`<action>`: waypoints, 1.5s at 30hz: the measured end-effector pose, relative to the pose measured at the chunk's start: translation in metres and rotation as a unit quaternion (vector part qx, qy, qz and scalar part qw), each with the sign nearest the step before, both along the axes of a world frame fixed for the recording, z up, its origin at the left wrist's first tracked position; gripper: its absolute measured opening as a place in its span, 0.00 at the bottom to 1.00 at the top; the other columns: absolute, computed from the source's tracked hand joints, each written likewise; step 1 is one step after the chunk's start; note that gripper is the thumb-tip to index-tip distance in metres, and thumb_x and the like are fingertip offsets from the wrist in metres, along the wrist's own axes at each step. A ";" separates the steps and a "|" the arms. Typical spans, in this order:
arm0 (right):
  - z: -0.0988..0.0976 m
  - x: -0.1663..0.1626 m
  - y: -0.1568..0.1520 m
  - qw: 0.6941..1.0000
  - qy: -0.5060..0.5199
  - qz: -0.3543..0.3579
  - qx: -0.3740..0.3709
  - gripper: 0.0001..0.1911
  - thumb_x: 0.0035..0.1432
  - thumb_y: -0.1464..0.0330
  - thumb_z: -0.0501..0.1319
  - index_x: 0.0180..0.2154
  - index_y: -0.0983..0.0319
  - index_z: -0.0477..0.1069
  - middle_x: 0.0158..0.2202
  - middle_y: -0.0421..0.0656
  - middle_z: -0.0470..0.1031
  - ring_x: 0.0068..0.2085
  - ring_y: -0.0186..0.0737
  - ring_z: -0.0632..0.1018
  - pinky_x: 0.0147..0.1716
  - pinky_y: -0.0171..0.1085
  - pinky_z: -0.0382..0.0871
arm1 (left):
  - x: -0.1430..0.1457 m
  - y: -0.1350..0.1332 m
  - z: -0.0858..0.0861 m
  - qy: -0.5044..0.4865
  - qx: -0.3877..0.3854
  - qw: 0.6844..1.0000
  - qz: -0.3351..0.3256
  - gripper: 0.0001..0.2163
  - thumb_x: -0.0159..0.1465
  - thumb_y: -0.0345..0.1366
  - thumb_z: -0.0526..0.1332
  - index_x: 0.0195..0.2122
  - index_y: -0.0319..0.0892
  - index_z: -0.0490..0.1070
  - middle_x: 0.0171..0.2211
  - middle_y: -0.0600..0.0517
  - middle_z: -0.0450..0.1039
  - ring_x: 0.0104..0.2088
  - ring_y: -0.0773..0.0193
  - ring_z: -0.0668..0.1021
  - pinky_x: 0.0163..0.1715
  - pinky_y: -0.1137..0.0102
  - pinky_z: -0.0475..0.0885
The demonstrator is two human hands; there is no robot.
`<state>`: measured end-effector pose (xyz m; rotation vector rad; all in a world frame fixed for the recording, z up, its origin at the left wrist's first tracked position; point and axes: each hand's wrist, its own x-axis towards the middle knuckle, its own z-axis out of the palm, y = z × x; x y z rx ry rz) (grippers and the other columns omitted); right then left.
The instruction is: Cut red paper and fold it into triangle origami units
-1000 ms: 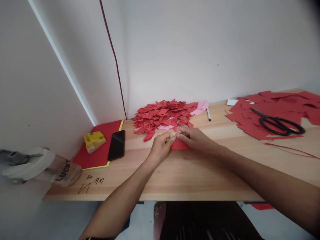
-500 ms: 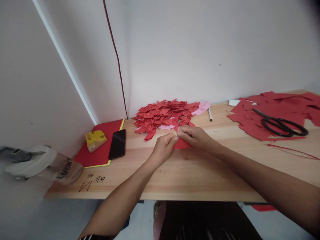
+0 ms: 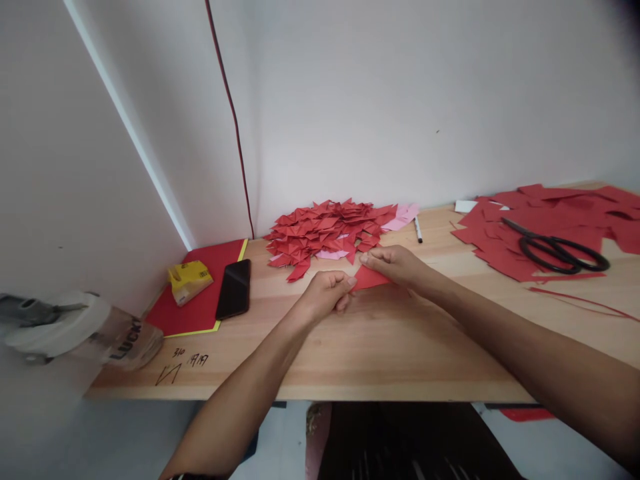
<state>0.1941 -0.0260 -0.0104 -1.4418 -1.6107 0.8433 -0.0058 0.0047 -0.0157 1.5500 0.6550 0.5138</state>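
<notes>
Between my hands is a piece of red paper (image 3: pixel 371 278), held a little above the wooden table. My left hand (image 3: pixel 329 292) pinches its left corner with thumb and fingers. On the upper right side, my right hand (image 3: pixel 395 263) grips the same paper, thumb toward the left, and covers part of it. Whether the sheet has folds in it cannot be made out. Just behind my hands lies a heap of folded red paper pieces (image 3: pixel 325 230), with some pink ones (image 3: pixel 400 217) among them.
Black-handled scissors (image 3: pixel 560 253) rest on a spread of red paper sheets (image 3: pixel 530 207) at the right. A marker (image 3: pixel 419 229) lies near the wall. At left are a phone (image 3: pixel 234 288), a yellow packet (image 3: pixel 190 281), a red folder (image 3: pixel 173 317) and a clear bottle (image 3: pixel 133 340).
My hands have moved slightly apart, the left one a little lower and the right one up and rightward. More of the red paper shows between them.
</notes>
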 end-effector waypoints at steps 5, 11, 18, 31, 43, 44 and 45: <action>0.001 0.003 -0.004 0.978 0.154 0.046 -0.136 0.28 0.49 0.44 0.61 0.21 0.59 0.56 0.16 0.32 0.52 0.18 0.28 0.53 0.19 0.32 0.43 | 0.000 0.003 0.001 -0.067 -0.015 0.996 0.060 0.18 0.62 0.52 0.57 0.27 0.40 0.65 0.13 0.58 0.62 0.14 0.72 0.62 0.18 0.75 0.57; -0.005 -0.006 -0.004 0.916 0.272 0.157 -0.248 0.29 0.48 0.45 0.63 0.17 0.59 0.53 0.11 0.31 0.50 0.15 0.26 0.51 0.15 0.31 0.41 | 0.005 -0.002 0.005 -0.078 0.205 0.972 0.085 0.10 0.58 0.39 0.66 0.39 0.42 0.74 0.35 0.50 0.73 0.35 0.66 0.73 0.34 0.73 0.66; 0.002 -0.013 -0.007 0.946 0.184 0.133 -0.231 0.22 0.56 0.50 0.56 0.23 0.62 0.66 0.14 0.37 0.64 0.15 0.29 0.60 0.15 0.31 0.49 | 0.002 0.001 0.009 -0.067 0.227 0.961 0.140 0.11 0.59 0.41 0.63 0.26 0.40 0.70 0.26 0.53 0.67 0.30 0.67 0.69 0.32 0.72 0.63; 0.004 -0.008 -0.006 0.997 0.005 0.073 -0.034 0.23 0.49 0.48 0.63 0.22 0.62 0.65 0.19 0.37 0.66 0.22 0.30 0.64 0.22 0.33 0.53 | 0.004 0.005 -0.004 -0.060 0.102 0.982 0.147 0.15 0.58 0.46 0.63 0.30 0.39 0.67 0.20 0.57 0.66 0.20 0.72 0.66 0.24 0.75 0.60; -0.004 -0.003 0.001 0.996 -0.004 0.086 -0.006 0.24 0.48 0.49 0.65 0.23 0.60 0.58 0.20 0.33 0.55 0.23 0.30 0.58 0.23 0.32 0.51 | 0.005 0.000 -0.002 -0.032 0.001 0.997 0.076 0.12 0.54 0.42 0.65 0.26 0.37 0.68 0.20 0.51 0.73 0.18 0.72 0.70 0.23 0.75 0.62; -0.006 -0.003 0.001 0.996 -0.006 0.087 0.006 0.24 0.47 0.50 0.66 0.24 0.60 0.57 0.21 0.32 0.54 0.24 0.30 0.57 0.24 0.32 0.50 | 0.005 -0.001 -0.001 -0.024 -0.009 0.997 0.068 0.11 0.53 0.41 0.65 0.26 0.37 0.68 0.19 0.51 0.73 0.18 0.72 0.70 0.22 0.75 0.62; -0.007 -0.004 0.001 0.996 -0.010 0.087 0.013 0.25 0.46 0.50 0.66 0.24 0.60 0.57 0.22 0.32 0.53 0.24 0.30 0.57 0.24 0.32 0.50 | 0.006 -0.003 0.000 -0.017 -0.016 0.998 0.059 0.10 0.53 0.40 0.65 0.26 0.37 0.69 0.18 0.52 0.73 0.18 0.72 0.70 0.22 0.75 0.62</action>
